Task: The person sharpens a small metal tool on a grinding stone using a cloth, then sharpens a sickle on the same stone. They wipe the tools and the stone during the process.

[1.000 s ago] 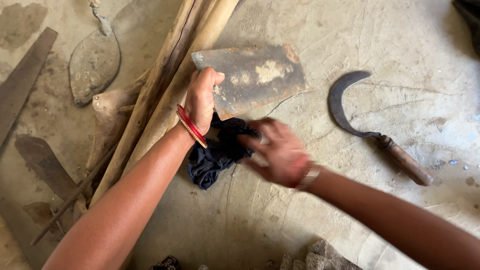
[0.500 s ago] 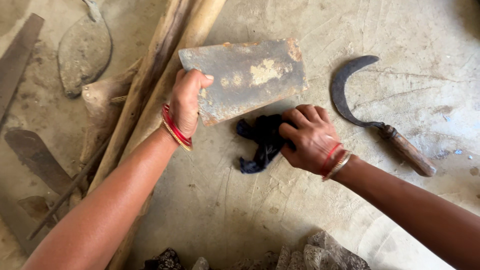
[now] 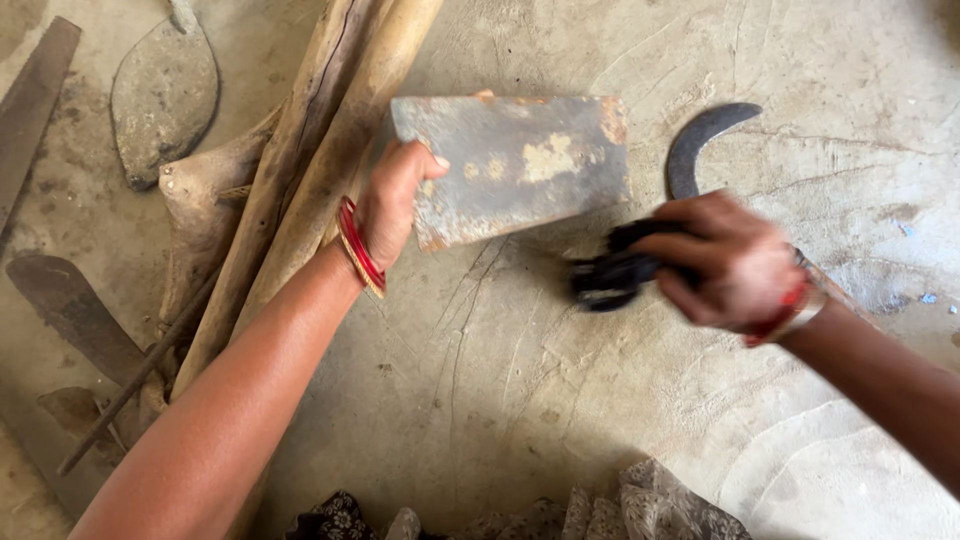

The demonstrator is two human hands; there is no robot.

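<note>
My left hand (image 3: pixel 400 200) is curled shut on the near corner of a flat rusty metal blade (image 3: pixel 515 165), thumb on top and fingers wrapped under, holding the plate just off the concrete floor (image 3: pixel 480 380) or resting lightly on it (I cannot tell which from here). Red bangles (image 3: pixel 358 248) sit on that wrist. The blade stretches away to the right of this hand, a pale patch near its middle and rust along its far edge.

My right hand (image 3: pixel 735 260) is across from the left, just below the blade's right end, fingers bunched tight around a dark cloth (image 3: pixel 615 272); the cloth pokes out on the thumb side, close to the blade's lower edge, though the blur makes it hard to say whether it touches. Behind the right hand lies a curved sickle (image 3: pixel 700 145), its tip arching away from me.

Just left of my left hand, two long wooden poles (image 3: pixel 320 150) run diagonally. Farther left rest a leaf-shaped trowel blade (image 3: pixel 165 95) and a dark flat iron blade (image 3: pixel 70 315), well apart from both hands.
</note>
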